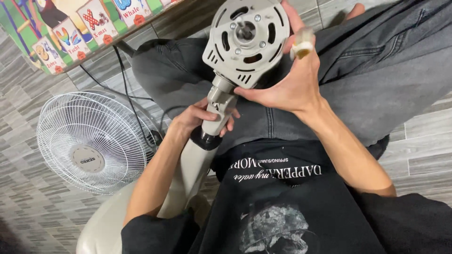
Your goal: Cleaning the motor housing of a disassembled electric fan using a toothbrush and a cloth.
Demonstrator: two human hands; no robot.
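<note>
Grey plastic fan motor housing (246,40), stripped of blade and guard, lies across the lap of a person seated on a tiled floor (423,141), its bare shaft (245,31) pointing up at the camera. The left hand (203,117) is wrapped tight around the neck joint (220,101) just above the black collar (205,139) of the stand (188,174), bracing it. The right hand (292,80) cups the housing's lower right edge, fingers curled against it; one finger carries a pale wrapping (302,43). Judging by this grip, the unit is being steadied and turned for work on its front face, which calls for a firm hold at the neck while the motor head is rotated. The round housing shows curved vent slots and small screws around the shaft. A white wire guard (92,141) rests on the floor to the left, beside a black cable (123,75).
</note>
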